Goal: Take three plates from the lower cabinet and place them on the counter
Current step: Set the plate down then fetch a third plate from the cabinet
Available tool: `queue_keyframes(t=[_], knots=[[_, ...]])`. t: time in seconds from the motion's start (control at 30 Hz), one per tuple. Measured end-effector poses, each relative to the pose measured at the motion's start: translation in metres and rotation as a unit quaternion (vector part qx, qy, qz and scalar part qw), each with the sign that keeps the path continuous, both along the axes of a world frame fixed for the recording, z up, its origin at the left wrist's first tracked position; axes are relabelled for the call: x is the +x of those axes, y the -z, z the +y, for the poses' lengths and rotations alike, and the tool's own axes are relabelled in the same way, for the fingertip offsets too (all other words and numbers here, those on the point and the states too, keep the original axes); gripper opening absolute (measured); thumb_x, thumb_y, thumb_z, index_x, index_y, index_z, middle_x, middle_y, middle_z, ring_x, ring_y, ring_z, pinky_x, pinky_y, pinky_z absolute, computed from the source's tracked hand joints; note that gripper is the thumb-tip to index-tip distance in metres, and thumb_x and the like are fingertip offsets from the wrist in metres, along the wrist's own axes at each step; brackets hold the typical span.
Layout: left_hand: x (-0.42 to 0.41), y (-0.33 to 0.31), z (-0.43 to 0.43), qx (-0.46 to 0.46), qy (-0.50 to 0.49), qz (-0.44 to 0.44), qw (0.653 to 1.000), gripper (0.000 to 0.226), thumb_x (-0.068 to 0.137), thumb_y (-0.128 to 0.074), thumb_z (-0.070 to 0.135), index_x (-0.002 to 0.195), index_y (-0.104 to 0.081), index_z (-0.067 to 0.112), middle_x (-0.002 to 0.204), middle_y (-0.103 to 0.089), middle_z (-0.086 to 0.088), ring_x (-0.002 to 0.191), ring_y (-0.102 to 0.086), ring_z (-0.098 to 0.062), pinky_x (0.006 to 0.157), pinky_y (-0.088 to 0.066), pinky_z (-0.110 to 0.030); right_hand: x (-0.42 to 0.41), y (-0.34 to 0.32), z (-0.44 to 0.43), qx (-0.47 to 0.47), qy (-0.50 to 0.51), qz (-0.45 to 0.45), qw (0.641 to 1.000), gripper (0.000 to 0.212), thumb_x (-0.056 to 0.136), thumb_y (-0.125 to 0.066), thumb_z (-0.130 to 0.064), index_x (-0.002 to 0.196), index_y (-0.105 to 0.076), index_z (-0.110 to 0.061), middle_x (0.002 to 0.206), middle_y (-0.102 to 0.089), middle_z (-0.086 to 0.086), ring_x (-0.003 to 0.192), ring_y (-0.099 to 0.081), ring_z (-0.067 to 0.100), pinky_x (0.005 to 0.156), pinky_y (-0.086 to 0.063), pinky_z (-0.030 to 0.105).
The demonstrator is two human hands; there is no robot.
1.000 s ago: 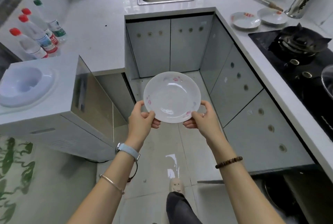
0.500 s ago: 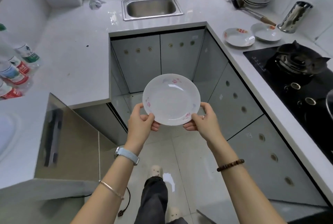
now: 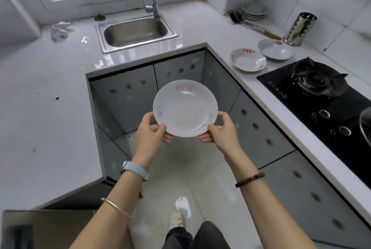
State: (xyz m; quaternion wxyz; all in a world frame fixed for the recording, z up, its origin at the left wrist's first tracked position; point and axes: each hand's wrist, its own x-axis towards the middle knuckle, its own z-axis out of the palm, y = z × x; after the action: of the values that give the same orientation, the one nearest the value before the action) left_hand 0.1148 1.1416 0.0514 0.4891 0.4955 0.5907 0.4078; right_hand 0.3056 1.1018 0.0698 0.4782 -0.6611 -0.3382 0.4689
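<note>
A white plate with small pink flowers (image 3: 185, 107) is held level in front of me, over the floor between the cabinets. My left hand (image 3: 150, 131) grips its near-left rim and my right hand (image 3: 219, 131) grips its near-right rim. Two more white plates rest on the white counter (image 3: 226, 34) to the right: a wavy-edged one with red and yellow marks (image 3: 248, 62) and a plain one (image 3: 275, 49) just behind it.
A steel sink with a tap (image 3: 136, 32) sits at the back. A black gas hob (image 3: 325, 96) fills the right counter, with a metal utensil holder (image 3: 300, 29), a spatula (image 3: 253, 25) and stacked dishes (image 3: 254, 11) behind it. A cabinet door (image 3: 48, 228) stands open at bottom left.
My view has risen and turned towards the sink and right counter. The plate stays in both hands, lifted higher. The bottles and machine on the left have left the view.
</note>
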Motion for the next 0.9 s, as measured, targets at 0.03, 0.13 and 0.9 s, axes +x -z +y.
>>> queue_keyframes(t=[0.03, 0.13, 0.9], knots=[[0.003, -0.001, 0.010, 0.001, 0.009, 0.002, 1.000, 0.028, 0.088, -0.054, 0.012, 0.115, -0.053, 0.021, 0.065, -0.071, -0.012, 0.059, -0.068, -0.023, 0.064, -0.059, -0.039, 0.002, -0.001, 0.008, 0.001, 0.005, 0.001, 1.000, 0.039, 0.089, -0.047, 0.000, 0.126, -0.044, -0.013, 0.070, -0.070, 0.018, 0.054, -0.068, 0.022, 0.057, -0.058, 0.027], [0.016, -0.003, 0.042, 0.000, 0.020, 0.000, 1.000, 0.030, 0.087, -0.053, 0.011, 0.116, -0.053, 0.020, 0.066, -0.071, -0.013, 0.058, -0.068, -0.023, 0.065, -0.060, -0.038, 0.015, -0.002, 0.034, 0.006, 0.018, 0.003, 1.000, 0.038, 0.089, -0.046, 0.001, 0.125, -0.044, -0.013, 0.073, -0.070, 0.019, 0.054, -0.068, 0.021, 0.056, -0.058, 0.027], [0.195, -0.010, 0.300, -0.018, 0.045, -0.023, 0.999, 0.032, 0.089, -0.053, 0.005, 0.118, -0.049, 0.018, 0.074, -0.071, -0.020, 0.056, -0.068, -0.021, 0.053, -0.056, -0.024, 0.191, 0.002, 0.290, -0.007, 0.031, 0.021, 0.999, 0.044, 0.094, -0.050, -0.002, 0.134, -0.037, -0.016, 0.089, -0.069, 0.020, 0.055, -0.069, 0.022, 0.052, -0.057, 0.025]])
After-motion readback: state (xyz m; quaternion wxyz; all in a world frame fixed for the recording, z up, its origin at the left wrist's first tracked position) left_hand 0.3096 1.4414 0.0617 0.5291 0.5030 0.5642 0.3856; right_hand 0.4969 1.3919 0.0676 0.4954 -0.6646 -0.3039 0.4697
